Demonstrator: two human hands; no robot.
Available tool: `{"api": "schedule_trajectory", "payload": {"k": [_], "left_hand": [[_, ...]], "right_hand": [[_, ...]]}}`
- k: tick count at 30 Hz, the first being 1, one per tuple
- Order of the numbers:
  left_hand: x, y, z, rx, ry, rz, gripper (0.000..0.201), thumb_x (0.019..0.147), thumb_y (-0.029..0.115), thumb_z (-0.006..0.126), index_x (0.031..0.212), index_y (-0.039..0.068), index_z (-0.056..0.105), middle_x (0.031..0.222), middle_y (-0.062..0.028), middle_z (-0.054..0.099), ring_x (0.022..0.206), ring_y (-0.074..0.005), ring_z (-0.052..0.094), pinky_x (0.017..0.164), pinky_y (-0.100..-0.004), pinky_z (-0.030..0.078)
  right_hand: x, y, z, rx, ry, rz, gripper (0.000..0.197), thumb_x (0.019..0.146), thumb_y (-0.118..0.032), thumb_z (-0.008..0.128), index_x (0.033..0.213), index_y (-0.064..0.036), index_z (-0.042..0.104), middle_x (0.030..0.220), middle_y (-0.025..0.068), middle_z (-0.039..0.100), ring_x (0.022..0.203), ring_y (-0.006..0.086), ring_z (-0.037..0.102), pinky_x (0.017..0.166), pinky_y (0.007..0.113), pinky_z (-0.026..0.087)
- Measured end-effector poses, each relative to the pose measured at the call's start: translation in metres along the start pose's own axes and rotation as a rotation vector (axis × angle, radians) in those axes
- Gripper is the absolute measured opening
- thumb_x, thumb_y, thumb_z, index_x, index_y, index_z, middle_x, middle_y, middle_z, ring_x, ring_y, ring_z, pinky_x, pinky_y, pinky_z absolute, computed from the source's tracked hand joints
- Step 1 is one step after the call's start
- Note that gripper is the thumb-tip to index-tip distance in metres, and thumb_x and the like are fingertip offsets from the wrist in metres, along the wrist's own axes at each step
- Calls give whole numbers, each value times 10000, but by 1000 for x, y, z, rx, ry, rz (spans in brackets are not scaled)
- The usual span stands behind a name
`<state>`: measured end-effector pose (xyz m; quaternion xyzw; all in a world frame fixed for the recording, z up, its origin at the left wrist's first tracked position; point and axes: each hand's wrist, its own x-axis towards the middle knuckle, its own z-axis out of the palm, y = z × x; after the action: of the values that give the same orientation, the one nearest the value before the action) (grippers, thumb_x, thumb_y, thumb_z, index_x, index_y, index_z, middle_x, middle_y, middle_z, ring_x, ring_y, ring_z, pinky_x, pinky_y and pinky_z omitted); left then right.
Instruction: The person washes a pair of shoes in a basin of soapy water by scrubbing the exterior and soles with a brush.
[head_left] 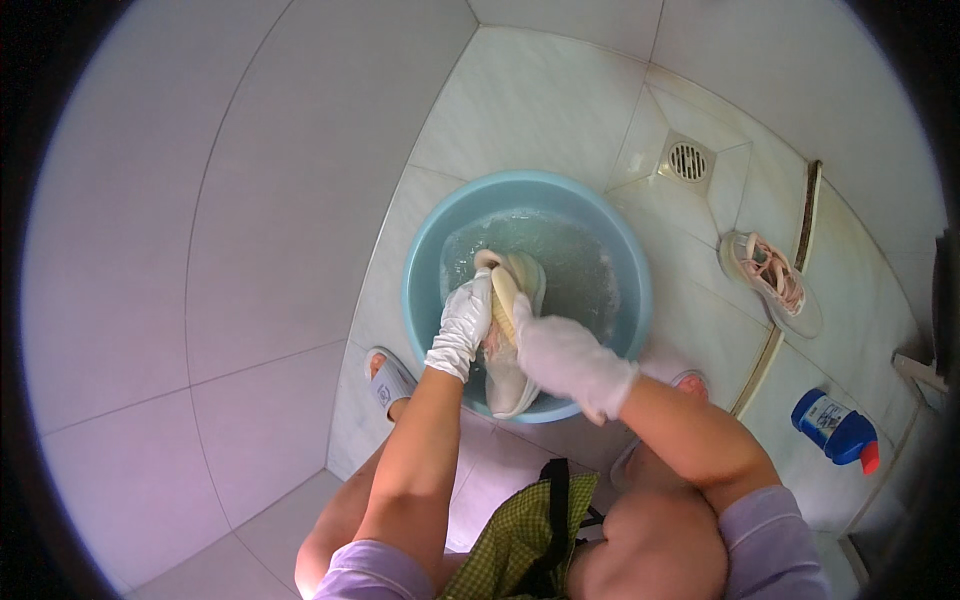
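Note:
A wet, pale sneaker (508, 388) is tilted inside a round light-blue basin (420, 275) of cloudy, foamy water. My left hand (465, 318), in a white glove, is closed on the sneaker's side near its collar. My right hand (565, 360), also gloved in white and a little blurred by motion, grips a cream-coloured scrub brush (504, 298). The brush lies against the sneaker's upper, close to the left hand's fingers. Its bristles are mostly hidden.
A second pale sneaker with pink laces (772, 280) rests across a raised floor strip on the right. Below it lies a blue bottle with a red cap (838, 428). A square drain (687, 162) is set in the tiles beyond the basin. A tiled wall (270, 200) rises at left.

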<state>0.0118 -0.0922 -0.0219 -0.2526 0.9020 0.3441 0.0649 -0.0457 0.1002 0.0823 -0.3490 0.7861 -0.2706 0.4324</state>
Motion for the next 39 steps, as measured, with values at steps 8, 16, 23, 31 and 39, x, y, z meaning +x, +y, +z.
{"api": "schedule_trajectory", "payload": {"k": [8,16,23,31,39], "left_hand": [[0,40,-11,-31,-65,-114,617,984,432,235,889,-9,656,882,-264,655,879,-431,627,813,-499,455],[-1,72,12,241,-172,-44,594,998,399,252,850,1,668,885,-260,661,847,-434,642,843,-500,466],[-1,48,14,-108,-126,-343,668,967,512,286,934,-34,669,917,-285,653,965,-444,608,857,-477,443],[4,27,3,-249,-107,-452,633,952,520,337,903,-19,665,833,-246,662,830,-437,620,745,-441,467],[-1,14,-10,-201,43,-339,729,931,602,372,891,-74,642,735,-203,629,738,-310,587,741,-416,450]], "right_hand": [[6,6,0,-63,51,131,576,896,-110,376,1349,213,225,845,291,654,758,383,672,681,469,532],[39,62,-10,23,152,284,559,936,-133,339,1404,145,213,935,312,647,835,409,663,767,469,527],[44,63,10,25,265,219,608,895,-118,413,1394,160,205,869,271,663,798,394,670,711,471,531],[22,28,16,-153,200,48,582,878,-111,431,1368,157,269,804,251,667,724,375,675,650,466,535],[0,-5,13,-183,-34,84,608,878,-76,405,1405,155,210,805,255,667,741,372,678,673,471,533]]}}
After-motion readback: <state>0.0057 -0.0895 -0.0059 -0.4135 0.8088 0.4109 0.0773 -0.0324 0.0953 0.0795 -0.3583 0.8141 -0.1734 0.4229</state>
